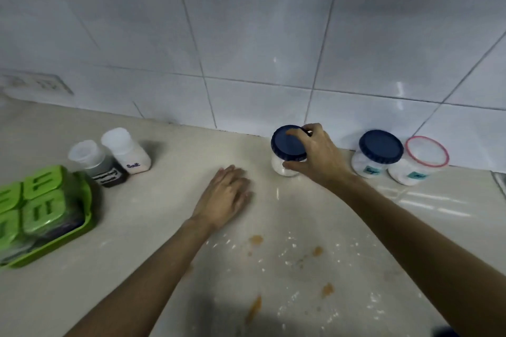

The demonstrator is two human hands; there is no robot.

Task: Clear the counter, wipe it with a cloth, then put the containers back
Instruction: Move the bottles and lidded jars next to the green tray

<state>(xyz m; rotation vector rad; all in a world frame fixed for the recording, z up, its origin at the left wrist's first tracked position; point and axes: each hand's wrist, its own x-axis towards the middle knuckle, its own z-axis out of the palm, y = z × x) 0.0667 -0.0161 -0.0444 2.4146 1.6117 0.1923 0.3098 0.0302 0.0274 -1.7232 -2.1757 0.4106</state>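
Observation:
My right hand [315,156] grips a small clear jar with a dark blue lid [286,146], which stands on the beige counter [137,241] near the tiled wall. My left hand [227,194] lies flat on the counter to the left of that jar, fingers together, holding nothing. To the right stand a second blue-lidded jar [379,152] and a red-rimmed clear jar [423,163], both with white contents and teal labels. At the left stand a salt shaker [127,152] and a darker labelled shaker [94,163].
A green tray holding green-lidded spice boxes [35,213] sits at the left edge. Orange stains [256,239] and white powder specks [290,262] mark the counter near me. A wall socket [38,85] is at the far left, and a metal edge [499,180] shows at the far right.

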